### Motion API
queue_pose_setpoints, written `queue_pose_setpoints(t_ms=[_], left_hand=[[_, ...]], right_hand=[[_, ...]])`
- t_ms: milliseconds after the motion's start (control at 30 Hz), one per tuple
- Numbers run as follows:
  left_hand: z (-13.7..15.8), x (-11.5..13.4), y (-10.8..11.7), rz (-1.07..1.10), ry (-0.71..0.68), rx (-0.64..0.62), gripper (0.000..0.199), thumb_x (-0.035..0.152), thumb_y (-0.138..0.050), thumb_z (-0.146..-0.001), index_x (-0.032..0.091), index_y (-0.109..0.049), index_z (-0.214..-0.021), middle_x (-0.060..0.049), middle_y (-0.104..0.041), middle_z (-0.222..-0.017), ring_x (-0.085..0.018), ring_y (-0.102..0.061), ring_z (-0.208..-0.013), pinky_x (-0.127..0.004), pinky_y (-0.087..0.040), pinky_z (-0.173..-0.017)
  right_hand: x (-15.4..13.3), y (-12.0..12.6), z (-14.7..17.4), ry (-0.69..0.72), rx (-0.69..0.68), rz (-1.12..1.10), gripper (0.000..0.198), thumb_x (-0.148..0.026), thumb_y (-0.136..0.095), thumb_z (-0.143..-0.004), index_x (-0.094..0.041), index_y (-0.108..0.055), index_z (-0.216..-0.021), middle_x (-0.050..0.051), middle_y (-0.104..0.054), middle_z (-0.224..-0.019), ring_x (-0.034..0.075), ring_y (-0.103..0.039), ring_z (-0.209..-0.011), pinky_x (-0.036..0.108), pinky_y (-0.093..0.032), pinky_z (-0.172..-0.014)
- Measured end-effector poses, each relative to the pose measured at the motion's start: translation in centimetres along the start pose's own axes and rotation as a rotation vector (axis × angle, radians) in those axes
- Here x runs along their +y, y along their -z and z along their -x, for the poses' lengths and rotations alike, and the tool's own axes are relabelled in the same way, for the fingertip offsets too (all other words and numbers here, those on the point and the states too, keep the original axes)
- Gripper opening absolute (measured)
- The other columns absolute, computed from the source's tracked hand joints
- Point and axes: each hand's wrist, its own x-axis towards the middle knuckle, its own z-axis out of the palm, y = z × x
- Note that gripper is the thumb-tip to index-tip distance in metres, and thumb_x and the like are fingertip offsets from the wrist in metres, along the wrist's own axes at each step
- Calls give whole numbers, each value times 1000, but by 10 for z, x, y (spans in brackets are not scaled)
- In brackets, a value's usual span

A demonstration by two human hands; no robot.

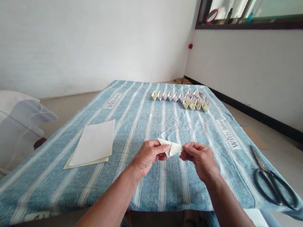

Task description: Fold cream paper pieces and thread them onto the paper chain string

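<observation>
Between my two hands is a small pale yellow-green piece of folded paper (175,148), raised above the near middle of the table. My left hand (149,155) pinches its left part, with the thumb lying across the front. At the right corner, my right hand (199,158) grips it between thumb and curled fingers. The piece has a triangular shape with a flap folded over the front. Farther back on the cloth, several folded paper boats (170,96) stand in rows, some whitish-purple and some yellowish.
A blue striped tablecloth (135,126) covers the table. Flat paper sheets (94,143) lie at the left, white over yellowish. Black-handled scissors (271,180) rest near the right edge. Pale paper (261,226) sits below the table's right front. A sheer whitish cover (6,127) stands at far left.
</observation>
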Motion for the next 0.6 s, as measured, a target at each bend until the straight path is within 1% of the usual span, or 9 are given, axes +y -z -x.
queue_pose_setpoints(t_ms=[267, 400, 500, 600], left_hand=[[-1, -2, 1, -27, -8, 43, 22, 29, -81, -62, 12, -74, -74, -6, -70, -69, -13, -58, -63, -26, -42, -62], [1, 0, -3, -49, -11, 67, 17, 26, -79, -60, 12, -73, -69, -4, -68, -65, -13, -57, -61, -26, -41, -60], [2, 1, -5, -87, -17, 58, 14, 24, -76, -61, 13, -72, -67, -3, -67, -62, -13, -57, -60, -26, -41, -60], [3, 2, -7, -112, -11, 36, 14, 25, -75, -61, 12, -72, -67, -4, -67, -63, -14, -58, -61, -26, -41, -61]], right_hand=[[-1, 0, 0, -22, -53, 55, 27, -41, -83, -62, -17, -69, -61, 3, -67, -58, 13, -60, -54, 28, -46, -59], [0, -1, 1, -42, -74, 71, 27, -41, -84, -61, -18, -73, -70, 3, -68, -58, 14, -61, -56, 28, -46, -61], [1, -2, 2, -65, -125, 101, 29, -44, -81, -64, -17, -74, -71, 4, -69, -58, 13, -61, -55, 28, -46, -60], [2, -5, 3, -65, -164, 139, 28, -44, -80, -66, -17, -73, -67, 3, -68, -57, 13, -60, -54, 28, -45, -58]])
